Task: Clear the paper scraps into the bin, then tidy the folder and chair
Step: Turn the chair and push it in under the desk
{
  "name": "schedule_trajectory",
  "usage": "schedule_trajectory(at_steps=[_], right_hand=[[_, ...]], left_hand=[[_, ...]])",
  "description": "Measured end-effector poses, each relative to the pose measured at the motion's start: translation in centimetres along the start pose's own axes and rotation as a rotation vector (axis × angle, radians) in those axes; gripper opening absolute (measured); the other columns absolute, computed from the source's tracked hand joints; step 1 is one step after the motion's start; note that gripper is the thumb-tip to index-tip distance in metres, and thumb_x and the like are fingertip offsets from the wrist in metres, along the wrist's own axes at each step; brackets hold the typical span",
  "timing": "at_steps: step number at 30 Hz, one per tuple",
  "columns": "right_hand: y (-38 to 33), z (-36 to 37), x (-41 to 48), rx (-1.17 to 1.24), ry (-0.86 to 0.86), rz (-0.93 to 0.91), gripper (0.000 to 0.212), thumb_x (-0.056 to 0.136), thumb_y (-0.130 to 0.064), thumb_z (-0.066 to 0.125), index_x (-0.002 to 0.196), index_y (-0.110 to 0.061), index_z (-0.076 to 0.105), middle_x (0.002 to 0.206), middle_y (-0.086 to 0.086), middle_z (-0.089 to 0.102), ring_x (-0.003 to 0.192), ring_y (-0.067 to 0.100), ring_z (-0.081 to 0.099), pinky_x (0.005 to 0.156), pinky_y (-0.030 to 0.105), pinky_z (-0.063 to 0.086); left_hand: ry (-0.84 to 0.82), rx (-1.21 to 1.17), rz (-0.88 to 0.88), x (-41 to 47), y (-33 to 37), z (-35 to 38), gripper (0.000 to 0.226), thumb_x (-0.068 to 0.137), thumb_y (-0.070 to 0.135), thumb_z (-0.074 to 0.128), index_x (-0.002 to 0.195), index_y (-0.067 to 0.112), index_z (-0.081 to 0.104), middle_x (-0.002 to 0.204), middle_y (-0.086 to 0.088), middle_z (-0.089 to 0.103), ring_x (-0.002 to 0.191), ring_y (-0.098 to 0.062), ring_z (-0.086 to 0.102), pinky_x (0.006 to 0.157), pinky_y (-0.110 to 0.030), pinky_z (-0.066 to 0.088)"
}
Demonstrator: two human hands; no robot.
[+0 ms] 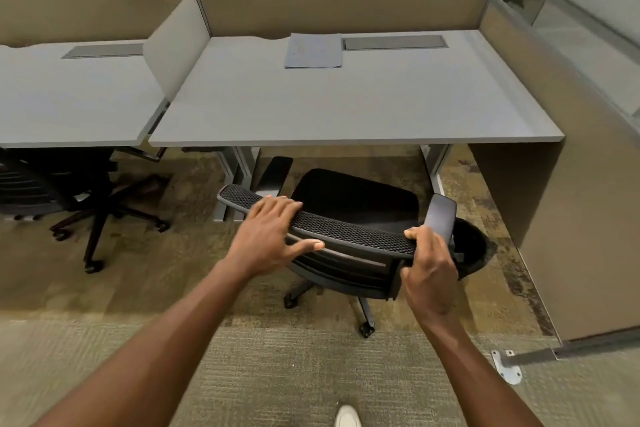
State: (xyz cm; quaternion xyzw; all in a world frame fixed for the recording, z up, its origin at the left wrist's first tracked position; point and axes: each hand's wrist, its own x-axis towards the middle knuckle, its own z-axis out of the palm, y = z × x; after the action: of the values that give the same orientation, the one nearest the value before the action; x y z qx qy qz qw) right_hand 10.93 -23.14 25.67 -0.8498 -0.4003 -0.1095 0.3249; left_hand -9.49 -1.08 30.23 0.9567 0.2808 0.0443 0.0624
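Note:
A black mesh office chair (349,204) stands in front of the grey desk (346,107), its seat partly under the desk's front edge. My left hand (273,236) lies over the top edge of the chair back with fingers spread. My right hand (429,267) grips the right end of the chair back, fingers curled round it. A pale blue folder (313,50) lies flat near the back of the desk. A black bin (474,250) sits on the floor right of the chair, partly hidden by the armrest and my right hand.
A second black chair (86,191) stands under the neighbouring desk (69,97) on the left. Tan partition walls (588,184) close off the back and right side. A metal bracket (507,366) is fixed to the carpet at the partition's foot. My shoe (347,417) shows at the bottom edge.

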Motion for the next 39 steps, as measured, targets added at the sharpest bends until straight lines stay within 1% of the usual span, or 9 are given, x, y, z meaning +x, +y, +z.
schedule_trajectory(at_steps=[3, 5, 8, 10, 12, 18, 24, 33, 39], right_hand=[[1.2, -0.5, 1.0, -0.054, -0.041, 0.028, 0.048, 0.068, 0.024, 0.063, 0.105, -0.006, 0.055, 0.094, 0.012, 0.064, 0.093, 0.031, 0.06, 0.06, 0.034, 0.049], [1.8, -0.7, 1.6, -0.142, -0.043, 0.054, 0.037, 0.077, 0.017, 0.062, 0.105, -0.006, 0.058, 0.092, 0.014, 0.066, 0.092, 0.034, 0.06, 0.056, 0.031, 0.044], [3.0, -1.1, 2.5, -0.319, -0.077, 0.063, 0.026, 0.09, 0.001, 0.06, 0.113, -0.01, 0.065, 0.101, 0.011, 0.07, 0.1, 0.033, 0.059, 0.06, 0.038, 0.054], [4.0, -1.2, 3.0, -0.388, -0.103, 0.056, 0.028, 0.092, -0.003, 0.06, 0.117, -0.013, 0.069, 0.108, 0.009, 0.072, 0.102, 0.034, 0.058, 0.071, 0.043, 0.055], [4.8, -1.2, 3.5, -0.394, -0.122, 0.034, 0.031, 0.092, -0.002, 0.059, 0.118, -0.014, 0.072, 0.11, 0.009, 0.072, 0.101, 0.034, 0.058, 0.072, 0.043, 0.055], [6.1, -1.4, 5.4, -0.306, -0.148, -0.049, 0.032, 0.096, -0.002, 0.061, 0.121, -0.019, 0.073, 0.112, 0.003, 0.072, 0.102, 0.03, 0.06, 0.058, 0.036, 0.057], [6.9, -0.9, 7.6, -0.27, -0.145, -0.106, 0.03, 0.097, -0.004, 0.062, 0.12, -0.019, 0.072, 0.11, 0.001, 0.072, 0.101, 0.027, 0.059, 0.061, 0.036, 0.057], [9.7, 0.4, 11.6, -0.239, -0.175, -0.159, 0.034, 0.096, 0.001, 0.057, 0.118, -0.019, 0.072, 0.112, 0.001, 0.071, 0.101, 0.026, 0.056, 0.066, 0.039, 0.059], [11.0, 1.9, 15.0, -0.215, -0.217, -0.17, 0.029, 0.099, -0.006, 0.059, 0.119, -0.022, 0.071, 0.114, -0.002, 0.07, 0.107, 0.023, 0.056, 0.079, 0.04, 0.059]], left_hand=[[0.002, 0.053, -0.032, -0.5, -3.7, -0.6, 0.102, 0.082, 0.095, 0.036, 0.154, 0.023, 0.04, 0.155, 0.001, 0.047, 0.15, -0.021, 0.037, 0.132, -0.044, 0.012], [0.022, 0.082, -0.043, -0.8, -4.9, -0.7, 0.093, 0.084, 0.088, 0.033, 0.15, 0.024, 0.044, 0.15, 0.003, 0.052, 0.145, -0.02, 0.04, 0.129, -0.042, 0.016], [0.018, 0.094, -0.051, -0.9, -4.9, -0.4, 0.084, 0.084, 0.083, 0.03, 0.146, 0.028, 0.047, 0.145, 0.007, 0.056, 0.139, -0.018, 0.043, 0.12, -0.042, 0.033], [0.04, 0.043, -0.068, -0.8, -4.3, -0.1, 0.082, 0.083, 0.086, 0.042, 0.14, 0.027, 0.05, 0.137, 0.009, 0.058, 0.133, -0.016, 0.046, 0.107, -0.04, 0.048], [0.078, 0.024, -0.082, -0.7, -3.8, 0.5, 0.079, 0.082, 0.085, 0.05, 0.134, 0.026, 0.053, 0.131, 0.009, 0.06, 0.128, -0.015, 0.049, 0.1, -0.04, 0.054], [0.15, 0.067, -0.128, 0.2, -3.4, 1.5, 0.048, 0.09, 0.057, 0.062, 0.124, 0.024, 0.06, 0.125, 0.005, 0.066, 0.121, -0.019, 0.054, 0.094, -0.04, 0.055], [0.23, 0.064, -0.137, 1.2, -3.4, 2.2, 0.035, 0.09, 0.038, 0.072, 0.118, 0.019, 0.064, 0.118, 0.0, 0.068, 0.111, -0.022, 0.058, 0.085, -0.04, 0.055], [0.245, 0.046, -0.178, 4.1, -2.0, 2.6, 0.027, 0.092, 0.03, 0.058, 0.116, 0.017, 0.062, 0.115, -0.002, 0.068, 0.109, -0.024, 0.059, 0.083, -0.042, 0.054], [0.226, 0.018, -0.231, 7.0, -2.1, 3.0, 0.029, 0.091, 0.024, 0.056, 0.118, 0.017, 0.062, 0.118, -0.002, 0.067, 0.112, -0.025, 0.056, 0.085, -0.043, 0.052]])
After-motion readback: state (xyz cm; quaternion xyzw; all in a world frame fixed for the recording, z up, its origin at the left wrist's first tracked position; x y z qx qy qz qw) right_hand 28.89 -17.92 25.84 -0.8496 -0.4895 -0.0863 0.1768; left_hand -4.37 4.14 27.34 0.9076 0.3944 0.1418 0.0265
